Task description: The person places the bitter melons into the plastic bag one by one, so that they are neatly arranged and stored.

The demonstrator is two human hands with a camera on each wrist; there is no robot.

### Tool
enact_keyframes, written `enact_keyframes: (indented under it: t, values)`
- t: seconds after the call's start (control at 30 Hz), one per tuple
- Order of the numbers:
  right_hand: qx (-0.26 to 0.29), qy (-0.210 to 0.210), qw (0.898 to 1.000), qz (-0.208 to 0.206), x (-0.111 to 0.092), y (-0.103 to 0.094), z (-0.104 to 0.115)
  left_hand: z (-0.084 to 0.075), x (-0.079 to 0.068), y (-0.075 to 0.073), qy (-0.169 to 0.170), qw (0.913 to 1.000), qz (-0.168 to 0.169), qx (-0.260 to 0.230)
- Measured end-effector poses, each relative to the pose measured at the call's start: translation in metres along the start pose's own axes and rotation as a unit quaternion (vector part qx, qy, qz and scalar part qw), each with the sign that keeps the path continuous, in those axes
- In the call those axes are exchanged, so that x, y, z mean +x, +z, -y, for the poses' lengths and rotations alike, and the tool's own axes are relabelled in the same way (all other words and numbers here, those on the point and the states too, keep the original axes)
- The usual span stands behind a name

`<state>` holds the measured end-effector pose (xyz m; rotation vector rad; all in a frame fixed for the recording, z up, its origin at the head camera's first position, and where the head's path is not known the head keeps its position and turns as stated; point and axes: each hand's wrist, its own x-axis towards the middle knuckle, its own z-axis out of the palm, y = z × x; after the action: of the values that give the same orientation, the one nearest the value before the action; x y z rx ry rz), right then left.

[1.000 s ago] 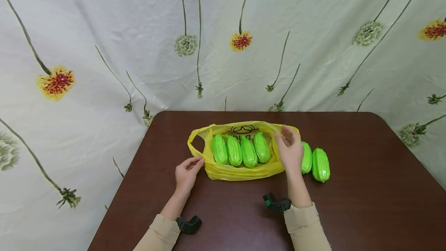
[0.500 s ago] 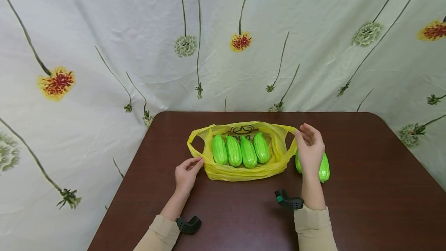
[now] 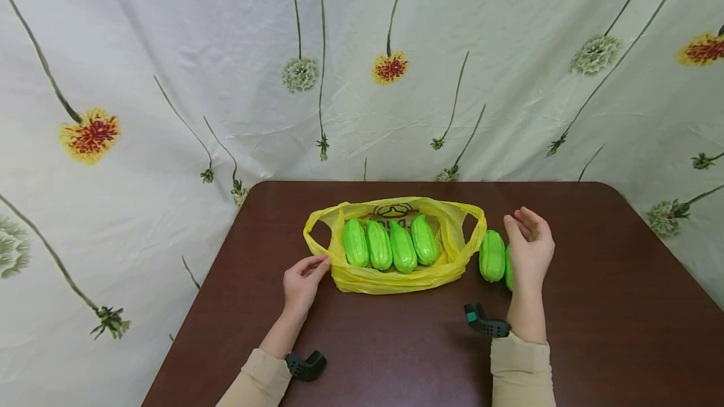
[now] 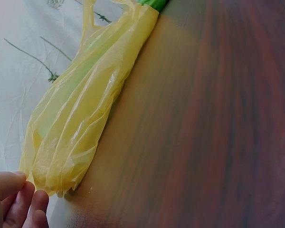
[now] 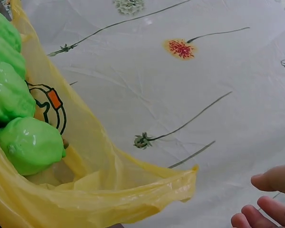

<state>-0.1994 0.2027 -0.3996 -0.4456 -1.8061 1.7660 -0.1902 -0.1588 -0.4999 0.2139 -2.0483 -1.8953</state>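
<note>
A yellow plastic bag (image 3: 396, 280) lies with its mouth spread and its handle loops out to either side. Inside, several glossy green, ridged gourds (image 3: 403, 247) rest side by side; their rounded ends also show in the right wrist view. At the bag's left side, my left hand (image 3: 301, 284) pinches its edge between thumb and fingers. My right hand (image 3: 532, 250) holds nothing, its fingers loosely bent, right of the bag. Below and left of it, another green gourd (image 3: 492, 256) lies on the table. A second loose gourd (image 3: 509, 269) is mostly hidden behind that hand.
The dark brown table (image 3: 384, 338) has its far edge against a white floral cloth (image 3: 237, 49). Black devices sit at the left wrist (image 3: 307, 366) and the right wrist (image 3: 486, 322).
My right hand has moved right, from the bag's right handle to over the loose gourds. The right handle loop is uncovered. My left hand and the bag have stayed in place.
</note>
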Motion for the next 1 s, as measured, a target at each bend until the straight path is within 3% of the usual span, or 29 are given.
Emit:
enact_keyframes:
  t: [0.57, 1.0]
  values:
    - [-0.01, 0.082, 0.996, -0.034, 0.014, -0.021, -0.02, 0.0, 0.0, 0.0, -0.003, 1.0, -0.001, 0.006]
    - [-0.082, 0.126, 0.988, -0.017, 0.021, -0.032, -0.038, -0.001, -0.001, 0.0, -0.008, 0.9999, 0.001, 0.015]
